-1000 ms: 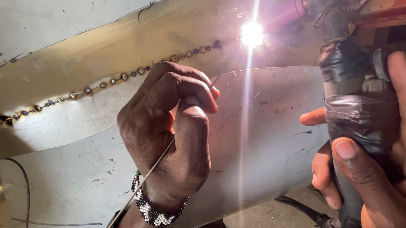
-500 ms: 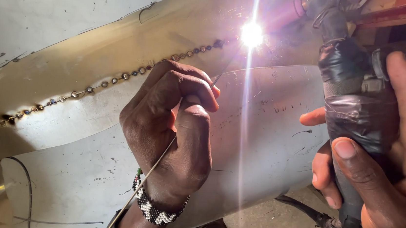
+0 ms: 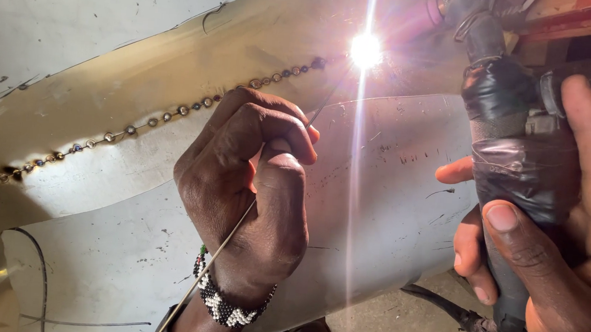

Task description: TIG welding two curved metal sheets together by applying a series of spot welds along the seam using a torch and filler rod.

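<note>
Fingers (image 3: 291, 133) of the left hand (image 3: 250, 198) are pressed together in a pinch on a thin filler rod (image 3: 229, 235), which runs from below the beaded bracelet (image 3: 222, 308) up through the fist and out toward the arc (image 3: 366, 51). The rod's tip sits just short of the glare; whether it touches the puddle cannot be told through the flare. On the right, the right hand (image 3: 557, 267) is wrapped around the tape-bound handle of a welding torch (image 3: 517, 157), thumb laid across the front, the other fingers curled behind it, the pinkish nozzle (image 3: 422, 17) aimed down-left at the bright spot.

To my eye the step is tacking or running the seam (image 3: 171, 116) where two curved pieces of sheet metal (image 3: 123, 258) overlap; a line of small round tack beads already trails off to the far left. Doing it well seems to ask for a steady torch angle, the rod fed low and in small dabs at the leading edge of the puddle, and the pinch sliding down the rod rather than letting it wobble. Thin sheet like this looks prone to burn-through, so lingering would be a risk.

A dark cable (image 3: 439, 310) trails below the torch toward the floor. No container shows anywhere in view.
</note>
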